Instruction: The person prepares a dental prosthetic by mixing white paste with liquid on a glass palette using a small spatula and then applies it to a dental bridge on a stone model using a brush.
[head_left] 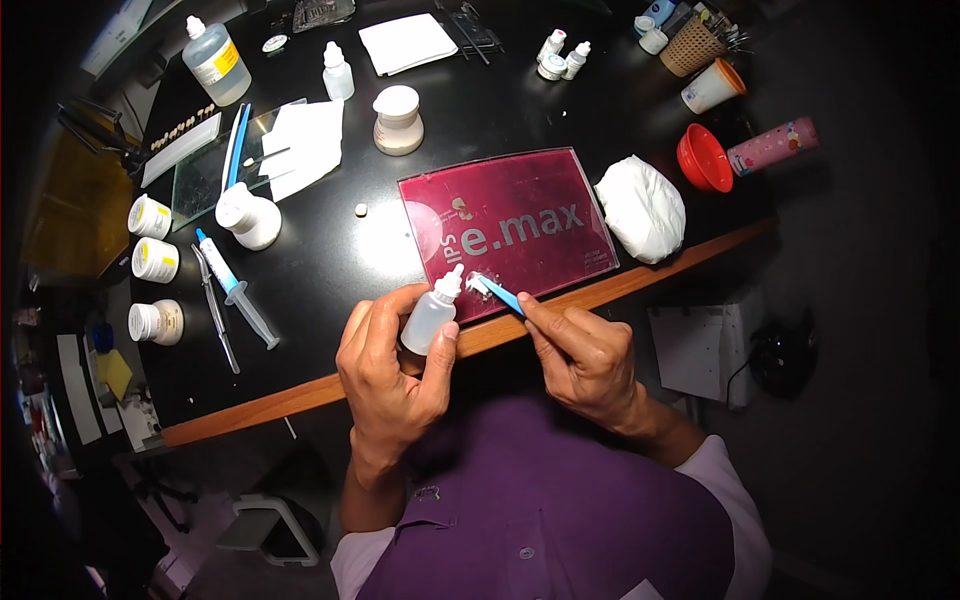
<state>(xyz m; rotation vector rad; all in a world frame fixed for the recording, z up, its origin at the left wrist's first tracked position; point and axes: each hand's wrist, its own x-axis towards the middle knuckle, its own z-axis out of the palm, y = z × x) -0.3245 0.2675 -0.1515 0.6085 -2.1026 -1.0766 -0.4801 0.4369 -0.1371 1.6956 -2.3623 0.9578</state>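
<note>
Black tabletop (310, 335), left fingers (385, 318) gripping dropper bottle (424, 325), right fingers (552, 322) blue tool (502, 295)

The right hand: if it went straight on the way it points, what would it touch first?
Likely the white material on the maroon slab, at the tip of the blue tool that the right hand holds; depth there is hard to judge.

on the dark red plate (525, 178) stand large, readable silver letters (522, 232); left of the plate, the big bottle (215, 68) has a label too small to read.
</note>
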